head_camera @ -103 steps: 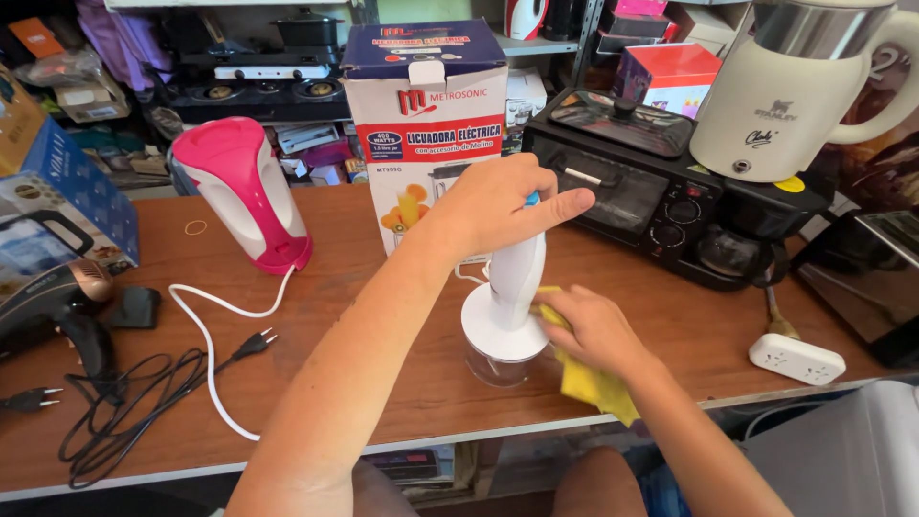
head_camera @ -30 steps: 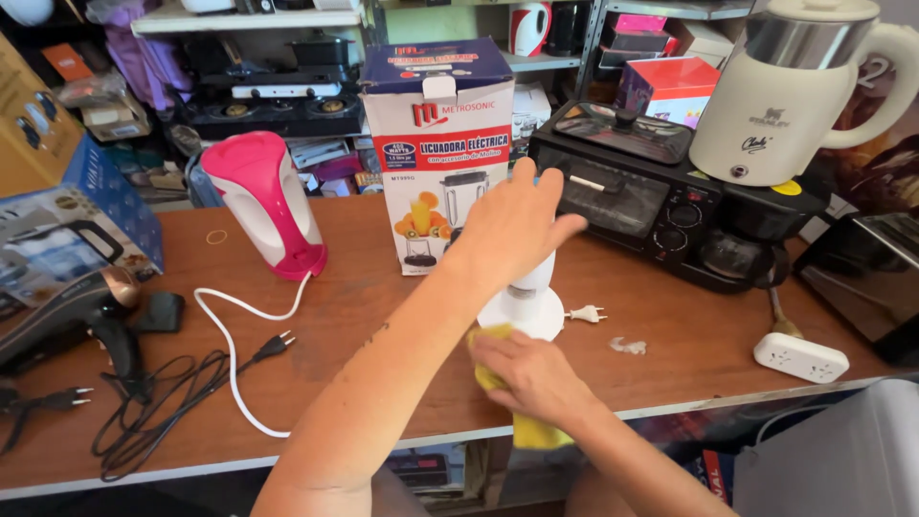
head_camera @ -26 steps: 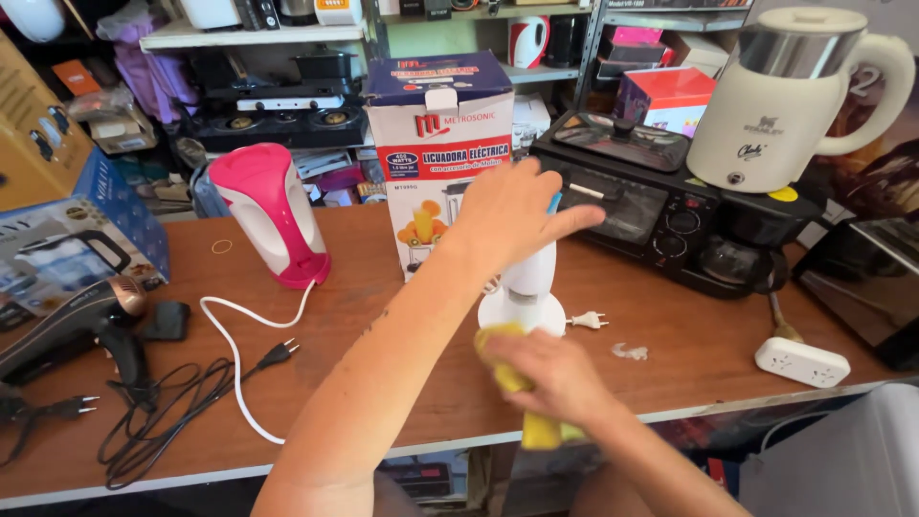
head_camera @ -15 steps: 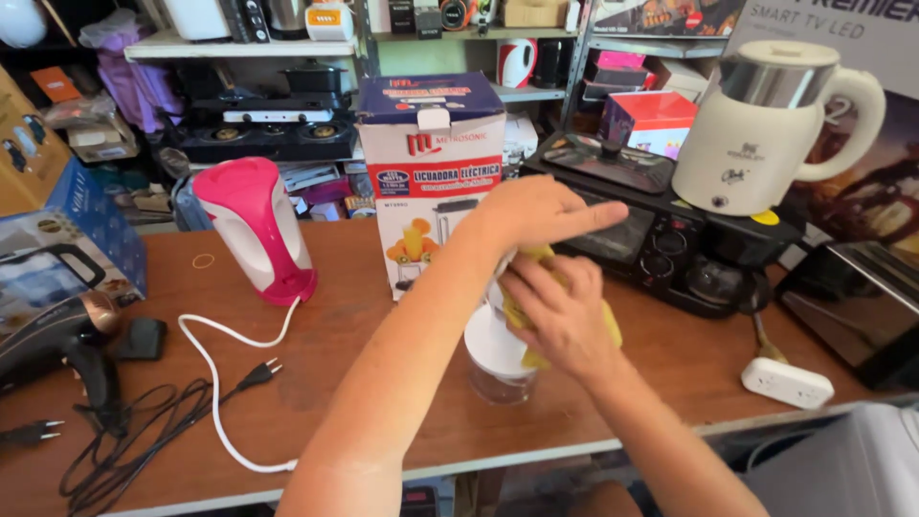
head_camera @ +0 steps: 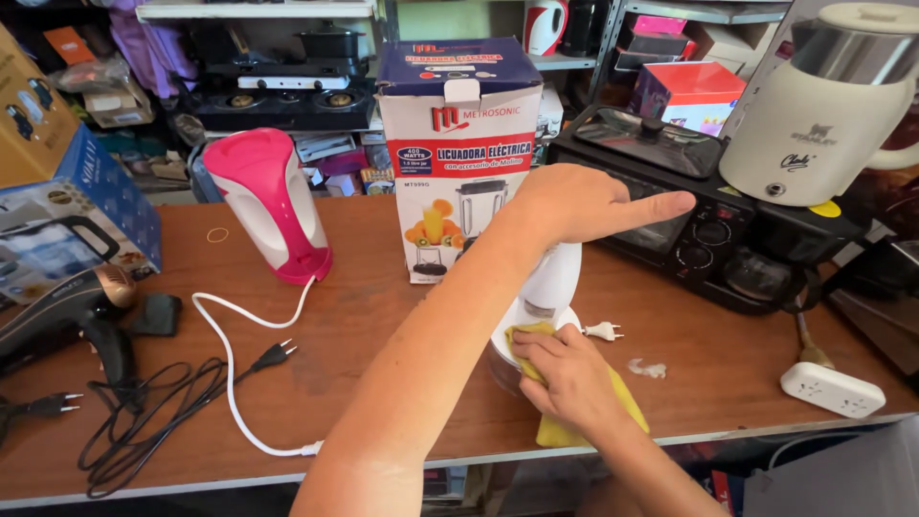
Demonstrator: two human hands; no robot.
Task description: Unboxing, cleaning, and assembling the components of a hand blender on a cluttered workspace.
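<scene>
From the head view, I see my left hand (head_camera: 584, 203) resting on top of the white chopper (head_camera: 543, 297), its fingers curled over the upper end of the motor body and the index finger stretched out flat toward the black oven (head_camera: 704, 225). The chopper stands upright near the front edge of the wooden worktop (head_camera: 383, 335), just in front of the printed carton (head_camera: 459, 153). My right hand (head_camera: 565, 369) presses a yellow cloth (head_camera: 627, 407) against the lower part of the chopper, where the white lid meets the clear bowl; the fingers are closed over the cloth, holding it bunched against the side. The loose end of the cloth hangs toward the worktop's front edge.

Just right of the chopper lies a small white plug (head_camera: 603, 332), and beyond it a crumpled scrap (head_camera: 648, 368). A white power strip (head_camera: 831, 389) sits near the right end. On top of the oven stands a cream kettle (head_camera: 823, 105). To the left of the carton a pink and white kettle (head_camera: 268, 206) stands upright, its white cord (head_camera: 230, 373) looping across the wood. Farther left lies a dark hair dryer (head_camera: 62, 311) with tangled black cable (head_camera: 144, 421).
</scene>
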